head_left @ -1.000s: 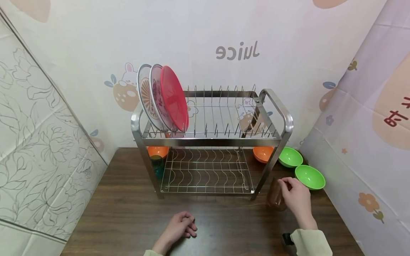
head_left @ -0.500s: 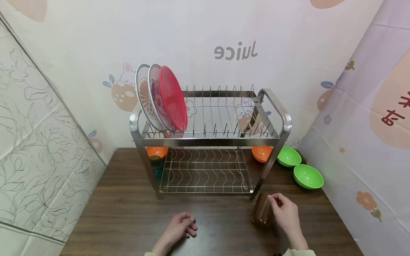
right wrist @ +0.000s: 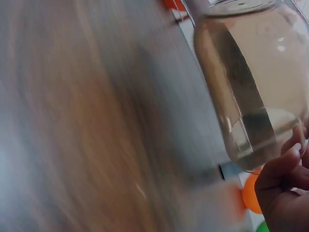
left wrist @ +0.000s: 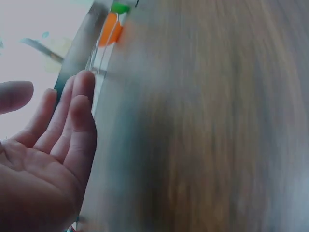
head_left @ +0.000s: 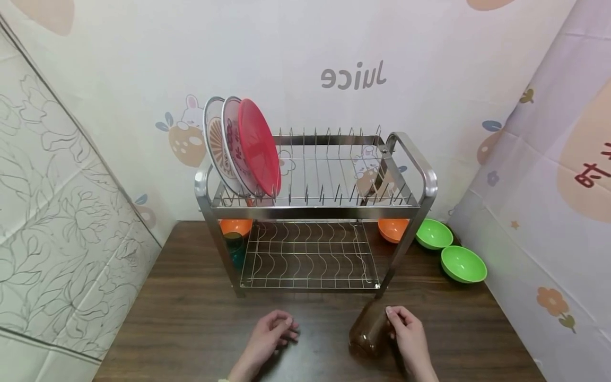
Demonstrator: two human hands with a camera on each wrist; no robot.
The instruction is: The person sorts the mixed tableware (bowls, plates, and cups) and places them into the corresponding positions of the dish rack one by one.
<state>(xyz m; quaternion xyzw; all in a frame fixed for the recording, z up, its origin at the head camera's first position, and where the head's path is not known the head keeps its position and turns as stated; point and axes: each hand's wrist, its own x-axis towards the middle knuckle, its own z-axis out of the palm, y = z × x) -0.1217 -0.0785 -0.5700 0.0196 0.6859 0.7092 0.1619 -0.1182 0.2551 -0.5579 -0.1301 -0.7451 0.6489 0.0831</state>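
My right hand [head_left: 411, 338] pinches the rim of a see-through brown cup [head_left: 366, 330] between thumb and fingers. Tilted, the cup hangs in front of the rack's right front leg, its base toward the lower left. In the right wrist view the cup [right wrist: 256, 82] fills the upper right, and the table shows through blurred. My left hand [head_left: 268, 339] holds nothing, its fingers loosely bent over the table's front middle. The left wrist view has its palm and fingers [left wrist: 79, 125] apart from any object. Closest to both hands stands the two-tier metal dish rack [head_left: 310, 213].
Two patterned plates [head_left: 220, 138] and a red plate [head_left: 259, 148] stand in the rack's upper left. Orange bowls [head_left: 392, 230] [head_left: 236, 227] lie by both rack sides, a teal cup [head_left: 235, 249] at left. Green bowls [head_left: 433, 234] [head_left: 463, 264] sit at right, near the wall.
My right hand has carried the brown cup leftward and toward me, away from the green bowls, and the cup leans more. The left hand has shifted only slightly.
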